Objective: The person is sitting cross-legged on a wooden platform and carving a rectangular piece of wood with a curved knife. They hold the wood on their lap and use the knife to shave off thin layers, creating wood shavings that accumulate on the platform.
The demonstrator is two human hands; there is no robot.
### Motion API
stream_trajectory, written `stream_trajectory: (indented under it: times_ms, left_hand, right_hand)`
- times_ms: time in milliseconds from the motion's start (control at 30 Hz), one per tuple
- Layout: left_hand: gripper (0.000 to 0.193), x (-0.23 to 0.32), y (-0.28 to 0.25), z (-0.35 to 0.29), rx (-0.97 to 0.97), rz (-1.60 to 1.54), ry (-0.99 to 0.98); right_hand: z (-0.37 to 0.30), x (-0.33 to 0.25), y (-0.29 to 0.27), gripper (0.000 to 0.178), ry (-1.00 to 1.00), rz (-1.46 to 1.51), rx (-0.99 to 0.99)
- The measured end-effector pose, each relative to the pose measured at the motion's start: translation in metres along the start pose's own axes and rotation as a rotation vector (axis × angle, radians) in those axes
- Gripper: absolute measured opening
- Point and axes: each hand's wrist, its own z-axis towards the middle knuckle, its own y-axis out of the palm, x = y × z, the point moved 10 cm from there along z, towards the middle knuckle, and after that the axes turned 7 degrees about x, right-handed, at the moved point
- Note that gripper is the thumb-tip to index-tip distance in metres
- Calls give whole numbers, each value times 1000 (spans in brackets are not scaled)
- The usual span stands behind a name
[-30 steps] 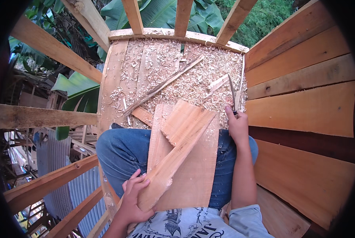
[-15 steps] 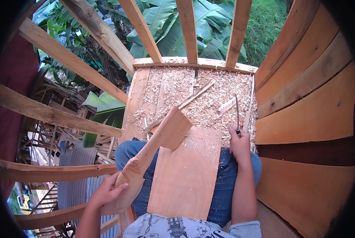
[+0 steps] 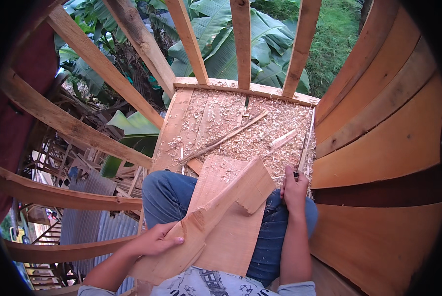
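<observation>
My left hand [image 3: 160, 240] is closed around the narrower, notched part of a partly carved piece of pale wood [image 3: 226, 200]. This piece slants across my lap, its squared end up and to the right, over a flat wooden board [image 3: 230, 246] that rests on my thighs. By my right knee, my right hand [image 3: 295, 191] is wrapped round the dark handle of a knife [image 3: 303, 155]. The thin blade points away from me and stands apart from the wood. My fingers hide most of the handle.
Wood shavings [image 3: 250, 123] cover the plank floor ahead, with a long stick [image 3: 226, 138] and a short pale offcut [image 3: 283, 140] among them. Slatted rails [image 3: 82, 123] run along the left and front. A plank wall [image 3: 379, 148] closes the right side. Banana leaves [image 3: 221, 49] stand outside.
The carved wood has swung right and lower, now across the lap board, which has tilted. My left hand moved right with it. My right hand dropped slightly, and the knife leans further right.
</observation>
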Motion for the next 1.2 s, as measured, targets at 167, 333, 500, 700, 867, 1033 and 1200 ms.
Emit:
stream_trajectory:
  times_ms: [167, 333, 500, 700, 867, 1033, 1200]
  left_hand:
    - [47, 3, 5, 8, 24, 112, 99]
    - [42, 4, 4, 6, 58, 120, 178]
    - [39, 9, 6, -2, 70, 117, 120]
    - [36, 12, 8, -4, 79, 116, 176]
    - [35, 10, 12, -7, 74, 116, 188]
    - [33, 10, 8, -5, 85, 87, 219]
    - [32, 0, 7, -11, 67, 71, 206]
  right_hand:
    - [-1, -4, 2, 45, -186, -174, -42]
    - [-43, -34, 15, 52, -369, -329, -121]
    - [-125, -49, 45, 43, -289, -551, -290]
    - [-160, -19, 51, 45, -269, -884, -369]
    - [-148, -38, 43, 46, -412, -928, -225]
    - [-138, -39, 39, 47, -456, -963, -155]
    - [-91, -27, -2, 48, -217, -821, -10]
